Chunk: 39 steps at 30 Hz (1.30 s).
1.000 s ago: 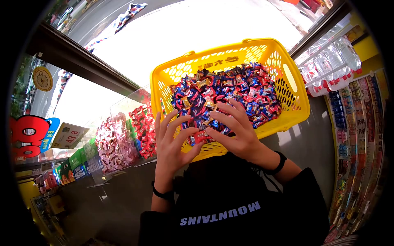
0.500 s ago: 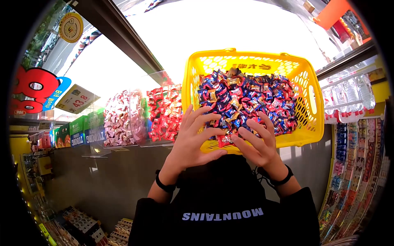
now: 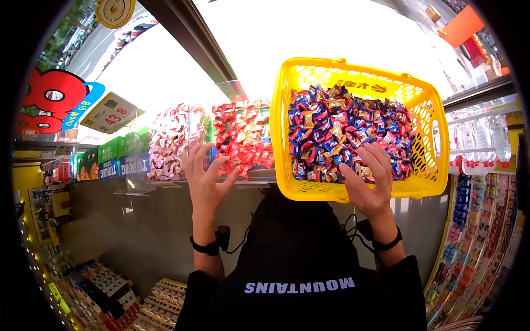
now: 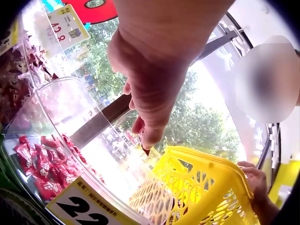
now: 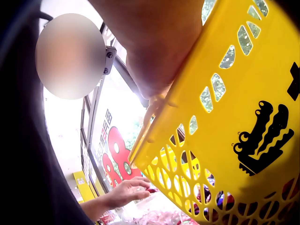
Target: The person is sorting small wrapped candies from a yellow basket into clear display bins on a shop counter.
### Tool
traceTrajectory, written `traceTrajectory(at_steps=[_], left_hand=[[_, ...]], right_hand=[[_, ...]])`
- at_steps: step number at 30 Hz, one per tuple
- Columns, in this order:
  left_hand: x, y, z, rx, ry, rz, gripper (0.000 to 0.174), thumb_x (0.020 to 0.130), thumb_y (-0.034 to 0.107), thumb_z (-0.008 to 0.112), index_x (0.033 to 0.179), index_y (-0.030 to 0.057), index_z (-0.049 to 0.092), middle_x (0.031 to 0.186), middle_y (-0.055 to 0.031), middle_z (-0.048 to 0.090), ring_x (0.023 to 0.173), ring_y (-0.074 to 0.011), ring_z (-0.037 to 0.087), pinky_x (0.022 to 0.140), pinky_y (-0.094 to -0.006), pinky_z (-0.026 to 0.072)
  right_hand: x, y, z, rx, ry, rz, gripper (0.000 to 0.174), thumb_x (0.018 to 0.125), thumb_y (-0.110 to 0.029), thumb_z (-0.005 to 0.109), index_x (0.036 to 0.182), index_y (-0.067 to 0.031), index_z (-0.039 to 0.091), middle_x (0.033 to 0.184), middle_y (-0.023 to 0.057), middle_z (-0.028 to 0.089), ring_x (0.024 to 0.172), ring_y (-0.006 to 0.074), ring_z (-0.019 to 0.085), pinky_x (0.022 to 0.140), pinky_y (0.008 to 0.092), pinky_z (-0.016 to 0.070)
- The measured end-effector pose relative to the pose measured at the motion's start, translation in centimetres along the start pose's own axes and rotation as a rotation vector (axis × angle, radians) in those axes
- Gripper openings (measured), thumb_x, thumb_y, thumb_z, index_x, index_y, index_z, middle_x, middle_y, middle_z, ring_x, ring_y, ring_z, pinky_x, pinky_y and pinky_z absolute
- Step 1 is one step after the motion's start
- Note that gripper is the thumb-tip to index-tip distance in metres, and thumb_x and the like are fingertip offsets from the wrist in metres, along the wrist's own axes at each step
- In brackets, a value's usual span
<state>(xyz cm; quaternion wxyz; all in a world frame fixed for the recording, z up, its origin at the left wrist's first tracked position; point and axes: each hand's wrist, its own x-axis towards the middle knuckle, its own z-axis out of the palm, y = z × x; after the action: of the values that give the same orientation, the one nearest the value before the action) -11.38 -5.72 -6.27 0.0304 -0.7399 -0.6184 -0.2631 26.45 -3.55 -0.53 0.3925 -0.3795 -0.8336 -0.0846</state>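
My left hand (image 3: 205, 179) is over the front of a clear bin of red-wrapped candies (image 3: 243, 138), left of the yellow basket (image 3: 284, 165). Between its thumb and fingers it pinches a small red-wrapped candy (image 5: 152, 190). A heap of blue, red and gold wrapped candies (image 3: 326, 138) fills much of the basket. Above the near right part of that heap is my right hand (image 3: 372, 185), fingers spread and loosely bent, wrist beyond the front rim. In the left wrist view, the right hand (image 4: 255, 183) overlaps the basket's rim.
Pink-wrapped candies (image 3: 168, 140) sit in a clear bin farther left, with green and blue boxes (image 3: 105, 160) beyond. A price card (image 3: 113, 113) stands behind them. Shelves of packets (image 3: 486, 220) and bottles (image 3: 477, 138) line the right side. A window frame (image 3: 193, 41) runs behind the bins.
My left hand has left the basket's front edge and moved left to the red candy bin with a red-wrapped candy. My right hand stays over the basket. The head view has swung left.
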Motion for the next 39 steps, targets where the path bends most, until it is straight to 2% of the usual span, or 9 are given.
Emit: traceTrajectory(at_steps=[2, 8, 17, 22, 27, 28, 32, 36, 39], left_hand=[[-1.5, -2.0, 0.2, 0.035, -0.086, -0.022, 0.036, 0.076, 0.031, 0.093, 0.105, 0.0185, 0.076, 0.144, -0.0096, 0.059, 0.146, -0.0365, 0.045, 0.128, -0.0658, 0.0215], [-3.4, -4.5, 1.4, 0.034, -0.320, 0.005, 0.041, 0.079, 0.033, 0.090, 0.114, 0.0191, 0.077, 0.149, -0.0059, 0.057, 0.150, -0.0348, 0.040, 0.129, -0.0665, 0.0185], [-3.3, -5.9, 1.4, 0.096, -0.348, 0.009, 0.054, 0.077, 0.039, 0.091, 0.125, 0.0189, 0.078, 0.157, -0.0077, 0.053, 0.154, -0.0355, 0.037, 0.130, -0.0661, 0.0158], [-2.9, -4.6, 1.0, 0.053, -0.279, -0.018, 0.051, 0.082, 0.038, 0.090, 0.127, 0.0177, 0.077, 0.158, -0.0083, 0.052, 0.156, -0.0357, 0.035, 0.130, -0.0649, 0.0148], [-0.9, 0.1, 0.2, -0.019, -0.099, 0.028, 0.044, 0.088, 0.033, 0.085, 0.129, 0.0190, 0.076, 0.154, -0.0096, 0.055, 0.153, -0.0351, 0.039, 0.129, -0.0617, 0.0192], [0.0, 1.4, -0.1, -0.039, -0.055, 0.062, 0.043, 0.090, 0.032, 0.083, 0.130, 0.0167, 0.075, 0.152, -0.0099, 0.057, 0.151, -0.0356, 0.042, 0.128, -0.0608, 0.0231], [2.8, 7.8, -1.1, -0.097, 0.058, 0.123, 0.041, 0.094, 0.029, 0.078, 0.130, 0.0096, 0.073, 0.150, -0.0128, 0.058, 0.146, -0.0390, 0.047, 0.126, -0.0590, 0.0274], [5.0, 14.0, -0.8, -0.222, 0.050, 0.156, 0.044, 0.093, 0.034, 0.079, 0.130, 0.0109, 0.073, 0.150, -0.0133, 0.058, 0.146, -0.0391, 0.047, 0.126, -0.0586, 0.0298], [6.1, 17.7, 0.5, -0.192, -0.013, 0.188, 0.045, 0.091, 0.035, 0.081, 0.130, 0.0120, 0.074, 0.149, -0.0132, 0.058, 0.147, -0.0389, 0.047, 0.125, -0.0579, 0.0305]], right_hand=[[0.2, -0.1, 0.0, -0.026, -0.003, 0.014, 0.023, 0.082, -0.001, 0.084, 0.103, -0.0091, 0.079, 0.133, 0.0149, 0.066, 0.127, 0.0372, 0.065, 0.107, 0.0536, 0.0552], [0.2, -0.2, 0.0, -0.079, -0.025, 0.063, 0.032, 0.075, 0.007, 0.073, 0.104, -0.0051, 0.080, 0.133, 0.0173, 0.067, 0.125, 0.0410, 0.065, 0.104, 0.0517, 0.0563], [-0.4, -0.4, 0.5, -0.125, -0.033, 0.148, 0.036, 0.072, 0.008, 0.073, 0.104, -0.0059, 0.081, 0.136, 0.0163, 0.067, 0.128, 0.0405, 0.064, 0.108, 0.0510, 0.0547], [-0.3, -0.4, 0.4, -0.108, -0.024, 0.142, 0.034, 0.073, 0.008, 0.073, 0.103, -0.0052, 0.080, 0.134, 0.0165, 0.068, 0.126, 0.0395, 0.065, 0.105, 0.0500, 0.0556], [0.1, -0.2, 0.1, -0.032, -0.054, 0.100, 0.032, 0.075, 0.004, 0.074, 0.106, -0.0047, 0.078, 0.129, 0.0147, 0.069, 0.121, 0.0370, 0.066, 0.102, 0.0490, 0.0567], [0.2, -0.3, -0.1, -0.027, -0.070, 0.097, 0.029, 0.078, 0.002, 0.074, 0.106, -0.0052, 0.078, 0.128, 0.0142, 0.069, 0.121, 0.0366, 0.066, 0.102, 0.0488, 0.0563], [-0.1, 0.6, -1.6, 0.098, -0.163, 0.036, 0.029, 0.082, -0.004, 0.075, 0.111, -0.0071, 0.076, 0.129, 0.0139, 0.068, 0.123, 0.0337, 0.065, 0.108, 0.0503, 0.0523], [-1.0, 2.6, -5.1, 0.148, -0.242, 0.004, 0.032, 0.082, -0.007, 0.076, 0.114, -0.0078, 0.075, 0.131, 0.0136, 0.067, 0.125, 0.0330, 0.064, 0.112, 0.0513, 0.0489], [-2.1, 5.1, -8.0, 0.116, -0.283, 0.033, 0.032, 0.083, -0.008, 0.077, 0.115, -0.0079, 0.075, 0.131, 0.0134, 0.067, 0.125, 0.0338, 0.063, 0.113, 0.0511, 0.0479]])
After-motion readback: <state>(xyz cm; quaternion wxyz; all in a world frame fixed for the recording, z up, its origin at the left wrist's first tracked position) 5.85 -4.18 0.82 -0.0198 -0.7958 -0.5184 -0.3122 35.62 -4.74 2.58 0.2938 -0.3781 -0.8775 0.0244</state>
